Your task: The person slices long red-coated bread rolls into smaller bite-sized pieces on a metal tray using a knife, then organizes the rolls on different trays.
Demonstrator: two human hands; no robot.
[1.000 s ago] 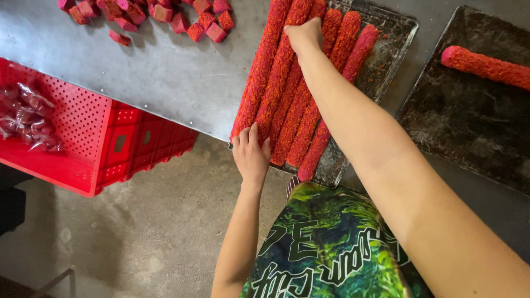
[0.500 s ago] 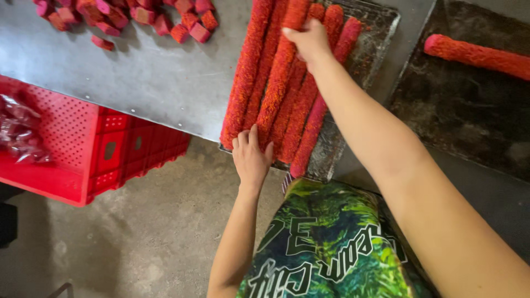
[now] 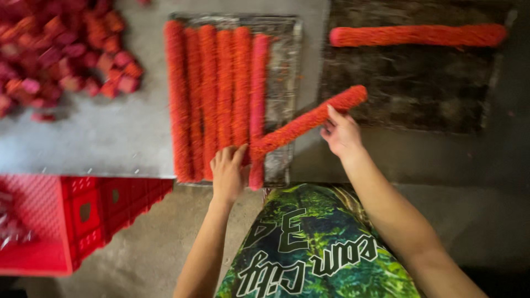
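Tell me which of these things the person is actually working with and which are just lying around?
In use:
- long red roll held at both ends by left hand and right hand
- row of red rolls on the near tray
- dark tray with one roll

Lying about:
- pile of small red pieces
- red crate

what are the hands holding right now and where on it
Both hold one long red-orange roll: left hand at its near end, right hand near its far end.
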